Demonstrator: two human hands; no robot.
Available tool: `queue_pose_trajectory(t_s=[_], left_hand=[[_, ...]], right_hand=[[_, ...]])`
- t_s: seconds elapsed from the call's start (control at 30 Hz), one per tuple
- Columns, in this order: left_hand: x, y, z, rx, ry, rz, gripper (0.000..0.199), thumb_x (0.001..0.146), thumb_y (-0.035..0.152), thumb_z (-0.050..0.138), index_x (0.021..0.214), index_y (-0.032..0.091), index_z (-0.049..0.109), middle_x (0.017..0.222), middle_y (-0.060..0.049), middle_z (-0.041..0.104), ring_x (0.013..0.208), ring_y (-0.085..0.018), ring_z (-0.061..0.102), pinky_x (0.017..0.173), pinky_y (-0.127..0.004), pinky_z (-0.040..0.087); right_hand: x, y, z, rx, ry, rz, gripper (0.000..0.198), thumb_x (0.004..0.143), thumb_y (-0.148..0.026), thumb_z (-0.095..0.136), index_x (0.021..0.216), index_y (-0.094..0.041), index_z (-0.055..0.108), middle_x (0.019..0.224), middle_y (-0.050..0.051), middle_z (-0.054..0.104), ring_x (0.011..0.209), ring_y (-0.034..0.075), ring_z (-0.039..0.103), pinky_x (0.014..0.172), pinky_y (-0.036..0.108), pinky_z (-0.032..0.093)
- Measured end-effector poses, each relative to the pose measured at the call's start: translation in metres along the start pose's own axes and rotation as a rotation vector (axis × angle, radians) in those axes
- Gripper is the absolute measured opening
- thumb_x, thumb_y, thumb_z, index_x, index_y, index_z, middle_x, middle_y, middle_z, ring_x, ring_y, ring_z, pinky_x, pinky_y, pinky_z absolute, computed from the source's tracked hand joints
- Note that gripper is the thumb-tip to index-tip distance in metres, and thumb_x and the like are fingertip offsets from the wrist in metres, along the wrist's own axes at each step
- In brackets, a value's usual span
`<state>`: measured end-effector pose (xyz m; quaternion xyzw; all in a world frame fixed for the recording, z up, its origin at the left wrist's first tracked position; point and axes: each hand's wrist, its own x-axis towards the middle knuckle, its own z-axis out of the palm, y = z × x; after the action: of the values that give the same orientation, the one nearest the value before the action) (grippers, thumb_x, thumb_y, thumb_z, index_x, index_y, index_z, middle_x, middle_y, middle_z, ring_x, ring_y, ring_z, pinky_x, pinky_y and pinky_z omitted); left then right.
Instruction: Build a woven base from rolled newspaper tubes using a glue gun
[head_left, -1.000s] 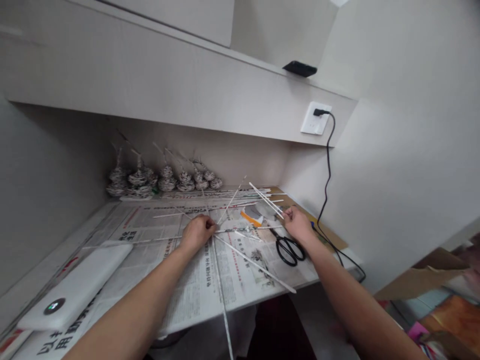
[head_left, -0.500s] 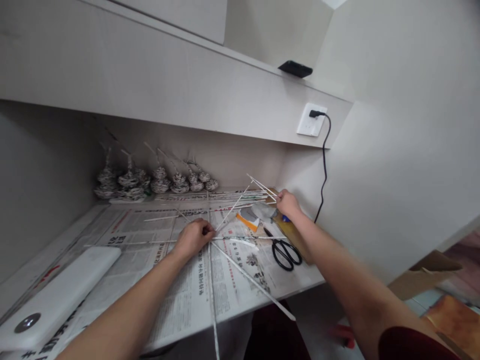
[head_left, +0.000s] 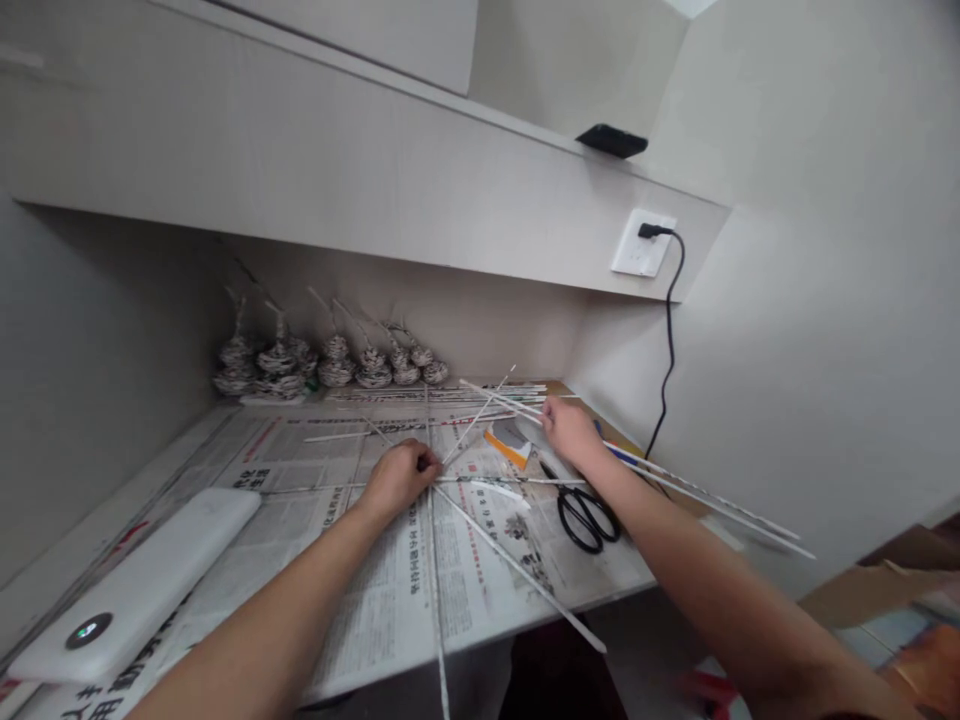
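Pressing down with curled fingers, the left hand [head_left: 401, 478] pins the crossing point of several thin paper sticks [head_left: 517, 568] that radiate over the newspaper [head_left: 390, 590] covering the desk; whether any stick is actually pinched between the fingers cannot be told. To the right and slightly farther, the right hand [head_left: 568, 432] is closed around a small bundle of long sticks [head_left: 712, 498], which runs from the far middle of the desk, through the hand, out past the right edge of the desk. Black scissors [head_left: 585, 515] lie just near of the right hand, an orange-edged packet [head_left: 508, 442] just left of it. Woven paper ornaments [head_left: 330, 360] line the far wall, a white power bank [head_left: 131, 585] sits near left, and a black cable [head_left: 667, 340] hangs from the wall socket [head_left: 637, 245].
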<state>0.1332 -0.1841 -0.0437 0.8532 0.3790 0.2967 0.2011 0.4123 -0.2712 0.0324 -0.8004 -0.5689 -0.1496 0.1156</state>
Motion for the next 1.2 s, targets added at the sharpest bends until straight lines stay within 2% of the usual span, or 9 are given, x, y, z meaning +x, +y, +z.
queue_pose_trajectory(t_s=[0.17,0.3,0.43,0.53,0.67,0.97,1.03,1.13,1.2], left_hand=[[0.0,0.0,0.001,0.01,0.013,-0.035,0.014,0.076,0.028,0.057,0.076,0.018,0.067,0.081,-0.005,0.065,0.073,-0.016,0.059,0.069,-0.025,0.041],[-0.001,-0.001,0.001,0.013,0.022,-0.021,0.014,0.075,0.027,0.058,0.076,0.017,0.067,0.081,-0.004,0.065,0.073,-0.016,0.059,0.07,-0.025,0.041],[-0.002,0.0,-0.001,0.019,0.02,-0.009,0.015,0.076,0.03,0.059,0.077,0.017,0.067,0.081,-0.005,0.065,0.073,-0.016,0.058,0.068,-0.025,0.041],[-0.003,0.001,-0.002,0.021,0.011,-0.012,0.015,0.076,0.031,0.059,0.077,0.018,0.067,0.081,-0.004,0.065,0.072,-0.015,0.058,0.067,-0.025,0.04],[-0.003,0.002,-0.002,0.034,0.001,-0.019,0.016,0.076,0.032,0.059,0.075,0.018,0.067,0.08,-0.004,0.065,0.071,-0.015,0.058,0.065,-0.025,0.039],[-0.002,0.0,-0.004,0.025,0.005,-0.042,0.016,0.076,0.035,0.059,0.077,0.02,0.064,0.081,-0.003,0.065,0.074,-0.017,0.059,0.067,-0.026,0.041],[0.0,-0.005,-0.007,-0.018,-0.029,-0.032,0.022,0.072,0.037,0.064,0.084,0.019,0.063,0.079,-0.003,0.065,0.072,-0.017,0.059,0.065,-0.025,0.041],[0.003,-0.015,-0.014,-0.058,-0.069,-0.06,0.055,0.058,0.037,0.075,0.107,0.017,0.058,0.091,-0.006,0.064,0.072,-0.017,0.059,0.065,-0.026,0.044],[0.004,-0.02,-0.017,-0.051,-0.1,-0.064,0.07,0.055,0.035,0.077,0.119,0.016,0.054,0.099,-0.008,0.063,0.07,-0.016,0.059,0.067,-0.027,0.046]], right_hand=[[-0.049,-0.017,0.013,0.134,-0.089,-0.117,0.011,0.088,-0.027,0.049,0.094,-0.02,0.055,0.078,0.003,0.065,0.071,0.017,0.059,0.06,0.025,0.03],[-0.069,-0.024,0.016,0.263,-0.135,-0.171,0.009,0.087,-0.027,0.05,0.09,-0.02,0.054,0.075,0.001,0.063,0.068,0.015,0.055,0.06,0.023,0.031],[-0.073,-0.034,0.015,0.328,-0.165,-0.194,0.009,0.085,-0.029,0.053,0.089,-0.021,0.055,0.074,0.001,0.062,0.067,0.014,0.054,0.06,0.023,0.031],[-0.073,-0.044,0.017,0.332,-0.193,-0.203,0.015,0.083,-0.029,0.055,0.095,-0.021,0.057,0.074,0.001,0.063,0.069,0.015,0.056,0.062,0.023,0.033],[-0.073,-0.054,0.017,0.32,-0.149,-0.251,0.016,0.082,-0.025,0.055,0.097,-0.021,0.059,0.085,0.003,0.066,0.077,0.017,0.058,0.069,0.025,0.036],[-0.081,-0.053,0.004,0.328,-0.216,-0.352,0.017,0.083,-0.021,0.052,0.092,-0.022,0.067,0.087,0.003,0.069,0.082,0.018,0.06,0.072,0.026,0.037],[-0.086,-0.051,0.002,0.345,-0.219,-0.35,0.017,0.083,-0.021,0.052,0.092,-0.021,0.066,0.088,0.003,0.069,0.081,0.018,0.06,0.073,0.025,0.038],[-0.093,-0.048,0.0,0.378,-0.231,-0.337,0.018,0.085,-0.022,0.051,0.093,-0.021,0.066,0.089,0.003,0.069,0.081,0.017,0.061,0.072,0.025,0.039],[-0.096,-0.047,0.0,0.397,-0.242,-0.323,0.018,0.085,-0.023,0.05,0.095,-0.022,0.066,0.089,0.003,0.07,0.081,0.017,0.061,0.071,0.025,0.039]])
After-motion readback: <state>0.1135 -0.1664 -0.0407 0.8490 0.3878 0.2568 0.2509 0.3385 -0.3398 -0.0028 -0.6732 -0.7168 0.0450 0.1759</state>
